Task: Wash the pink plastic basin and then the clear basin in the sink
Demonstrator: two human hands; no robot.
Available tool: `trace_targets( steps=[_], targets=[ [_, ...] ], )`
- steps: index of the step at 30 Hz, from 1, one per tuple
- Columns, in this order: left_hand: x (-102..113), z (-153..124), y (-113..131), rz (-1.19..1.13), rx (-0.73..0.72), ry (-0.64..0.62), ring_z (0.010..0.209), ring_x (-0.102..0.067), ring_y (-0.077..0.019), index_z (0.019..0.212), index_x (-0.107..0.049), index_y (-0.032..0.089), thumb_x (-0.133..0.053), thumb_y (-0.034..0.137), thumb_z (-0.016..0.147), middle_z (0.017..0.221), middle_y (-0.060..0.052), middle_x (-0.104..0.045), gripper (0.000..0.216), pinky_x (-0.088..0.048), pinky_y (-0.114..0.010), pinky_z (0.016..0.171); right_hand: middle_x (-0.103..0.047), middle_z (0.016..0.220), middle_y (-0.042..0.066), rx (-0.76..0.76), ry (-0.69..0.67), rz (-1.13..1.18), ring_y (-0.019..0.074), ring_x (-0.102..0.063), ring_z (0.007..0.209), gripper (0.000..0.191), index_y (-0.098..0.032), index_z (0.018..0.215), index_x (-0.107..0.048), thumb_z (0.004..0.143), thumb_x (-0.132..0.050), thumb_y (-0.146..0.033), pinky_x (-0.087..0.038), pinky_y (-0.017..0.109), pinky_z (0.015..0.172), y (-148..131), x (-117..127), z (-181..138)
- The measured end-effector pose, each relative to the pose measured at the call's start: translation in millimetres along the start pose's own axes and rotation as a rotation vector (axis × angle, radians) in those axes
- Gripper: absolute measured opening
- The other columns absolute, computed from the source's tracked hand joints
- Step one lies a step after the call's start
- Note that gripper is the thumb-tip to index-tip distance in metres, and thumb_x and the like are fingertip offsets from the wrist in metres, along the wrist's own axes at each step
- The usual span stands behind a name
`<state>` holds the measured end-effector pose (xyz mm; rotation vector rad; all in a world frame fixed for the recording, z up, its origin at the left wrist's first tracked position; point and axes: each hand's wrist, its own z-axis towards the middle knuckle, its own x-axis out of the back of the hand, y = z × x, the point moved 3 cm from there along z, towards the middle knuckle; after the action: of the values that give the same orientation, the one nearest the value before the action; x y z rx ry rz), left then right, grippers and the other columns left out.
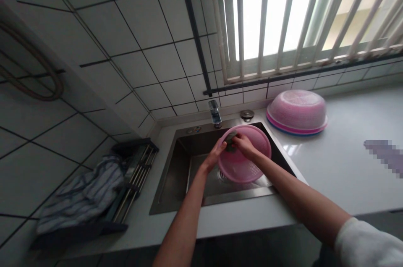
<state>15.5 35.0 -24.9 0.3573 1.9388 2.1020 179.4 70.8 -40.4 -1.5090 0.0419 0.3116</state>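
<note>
A pink plastic colander (248,166) is held tilted over the steel sink (176,174). My left hand (218,151) grips its left rim. My right hand (244,143) is closed on a dark scrubbing sponge (231,141) pressed against the colander's upper inner edge. Both forearms reach in from the bottom of the view.
A faucet (214,112) stands behind the sink, with a drain plug (247,113) beside it. Upside-down pink colanders (297,111) are stacked on the white counter (340,166) at right. A dish rack (132,179) with a striped cloth (82,193) sits left. A barred window (299,19) is above.
</note>
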Motion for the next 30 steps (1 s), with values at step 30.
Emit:
trace_targets(
  steps=[30],
  targets=[
    [-3, -2, 3, 0.006, 0.024, 0.014, 0.152, -0.05, -0.0379, 0.153, -0.062, 0.021, -0.07, 0.072, 0.093, 0.158, -0.013, -0.062, 0.079, -0.031, -0.054, 0.132, -0.063, 0.076, 0.001, -0.103, -0.013, 0.189, 0.0134, -0.05, 0.061, 0.036, -0.019, 0.088, -0.064, 0.074, -0.074, -0.051, -0.04, 0.026, 0.056, 6, -3, -2]
  ],
)
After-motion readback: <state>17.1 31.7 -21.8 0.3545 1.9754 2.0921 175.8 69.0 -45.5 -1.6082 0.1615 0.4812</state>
